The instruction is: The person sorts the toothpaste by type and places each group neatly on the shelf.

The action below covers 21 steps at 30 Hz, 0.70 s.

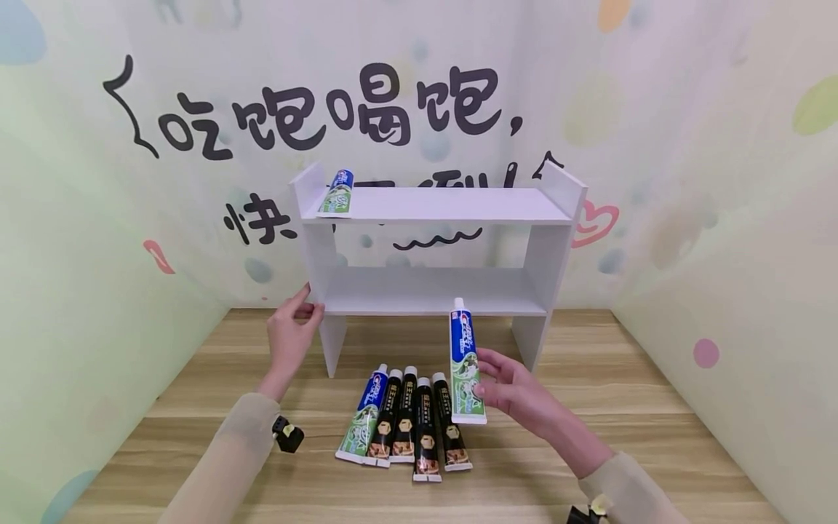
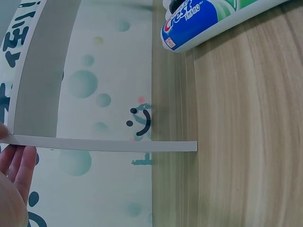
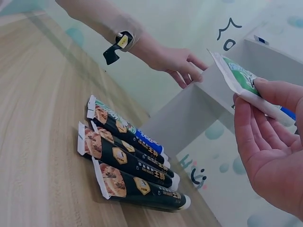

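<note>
My right hand [image 1: 517, 393] pinches a blue-and-green toothpaste tube [image 1: 465, 364] by its lower part, cap upward, raised in front of the shelf. Thumb and fingers of my left hand [image 1: 293, 331] grip the left side panel of the white shelf [image 1: 435, 291] near its middle board; in the left wrist view fingers [image 2: 23, 165] lie along one face of the panel. Another blue-and-green toothpaste tube [image 1: 338, 195] lies at the left end of the top board. On the table, one more blue-and-green tube [image 1: 365, 415] lies left of several black toothpaste tubes [image 1: 425, 429], caps toward the shelf.
The wood-grain table [image 1: 556, 466] carries the shelf at its back, close to a white wall [image 1: 229, 44] with black lettering. Pale side walls [image 1: 720, 255] stand left and right. Each wrist wears a small black camera [image 1: 288, 434].
</note>
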### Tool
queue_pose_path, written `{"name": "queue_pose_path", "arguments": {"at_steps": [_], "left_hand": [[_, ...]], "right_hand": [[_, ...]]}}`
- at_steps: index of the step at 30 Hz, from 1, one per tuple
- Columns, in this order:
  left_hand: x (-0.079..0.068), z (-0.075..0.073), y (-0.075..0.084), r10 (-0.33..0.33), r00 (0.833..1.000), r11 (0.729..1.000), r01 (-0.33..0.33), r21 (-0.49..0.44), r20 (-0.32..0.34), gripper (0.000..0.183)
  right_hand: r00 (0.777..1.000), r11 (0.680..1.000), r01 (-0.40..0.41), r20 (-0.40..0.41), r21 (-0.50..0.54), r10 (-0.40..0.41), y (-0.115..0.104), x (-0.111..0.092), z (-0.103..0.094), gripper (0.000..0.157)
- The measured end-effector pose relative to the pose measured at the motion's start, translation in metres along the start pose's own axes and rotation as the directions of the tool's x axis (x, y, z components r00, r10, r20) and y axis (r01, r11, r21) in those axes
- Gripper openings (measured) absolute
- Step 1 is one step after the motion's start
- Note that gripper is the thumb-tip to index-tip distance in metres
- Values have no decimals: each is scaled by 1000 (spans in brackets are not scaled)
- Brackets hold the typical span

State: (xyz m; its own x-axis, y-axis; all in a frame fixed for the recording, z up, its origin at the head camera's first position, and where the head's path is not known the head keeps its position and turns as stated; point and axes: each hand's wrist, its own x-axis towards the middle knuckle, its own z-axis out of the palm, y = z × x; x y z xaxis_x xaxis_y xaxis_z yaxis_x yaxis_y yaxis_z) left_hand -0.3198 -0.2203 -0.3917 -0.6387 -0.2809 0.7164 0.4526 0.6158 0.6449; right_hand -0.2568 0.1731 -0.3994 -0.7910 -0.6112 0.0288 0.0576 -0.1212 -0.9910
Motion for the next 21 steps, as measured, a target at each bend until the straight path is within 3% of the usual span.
{"name": "queue_pose_path", "arguments": {"at_steps": [8,21], "left_hand": [[0,0,0,5,1000,1000,-5,2,-5,43],[0,-1,-1,2,1000,1000,-2,-3,3,43]], "right_hand": [[999,998,54,1,-16,-54,-14,1,3,80],[991,996,83,-99,-44,-87,-38,5,20,77]]}}
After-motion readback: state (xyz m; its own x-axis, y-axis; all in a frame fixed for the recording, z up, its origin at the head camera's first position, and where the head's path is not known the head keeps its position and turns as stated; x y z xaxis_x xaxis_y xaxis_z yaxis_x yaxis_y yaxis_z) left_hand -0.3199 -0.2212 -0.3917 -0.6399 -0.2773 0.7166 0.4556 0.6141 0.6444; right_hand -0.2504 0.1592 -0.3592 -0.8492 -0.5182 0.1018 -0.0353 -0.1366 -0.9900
